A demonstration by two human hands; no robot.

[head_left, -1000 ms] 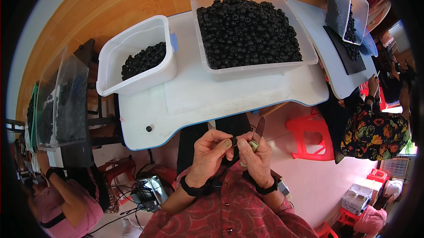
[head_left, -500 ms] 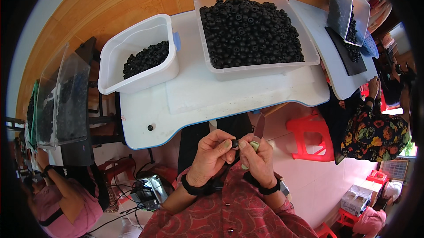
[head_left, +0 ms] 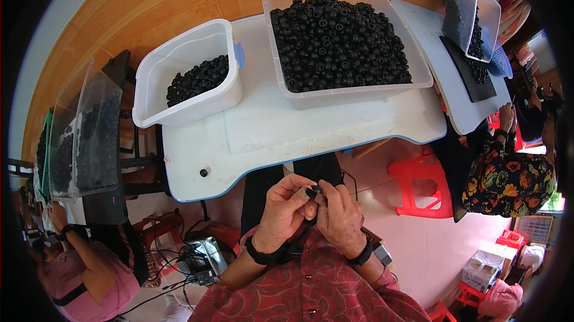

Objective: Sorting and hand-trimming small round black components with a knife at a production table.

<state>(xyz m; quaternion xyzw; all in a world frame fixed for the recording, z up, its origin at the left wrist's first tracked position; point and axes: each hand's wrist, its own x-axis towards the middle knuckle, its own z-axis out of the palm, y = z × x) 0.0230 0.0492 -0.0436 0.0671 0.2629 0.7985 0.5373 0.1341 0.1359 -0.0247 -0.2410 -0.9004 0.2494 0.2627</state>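
Close to my body, in front of the table's near edge, both hands meet. My left hand (head_left: 280, 213) pinches a small round black part (head_left: 310, 190) between thumb and fingertips. A knife is in my closed right hand (head_left: 341, 217); its short blade (head_left: 320, 199) lies against or just beside the black part, too small to tell which. The handle is hidden in my fingers. A single black piece with a hole (head_left: 203, 172) lies at the left front of the white table (head_left: 275, 134).
A white tub (head_left: 143, 92) partly filled with black rounded parts stands on the left. Behind on the right is a larger, fuller clear bin (head_left: 359, 92). A red stool (head_left: 421, 189) stands to the right. People sit at both sides; cables (head_left: 170, 250) lie lower left.
My right hand has turned over, bringing the knife's blade from pointing up and away down to the black part. The left hand has stayed nearly in place, still pinching.
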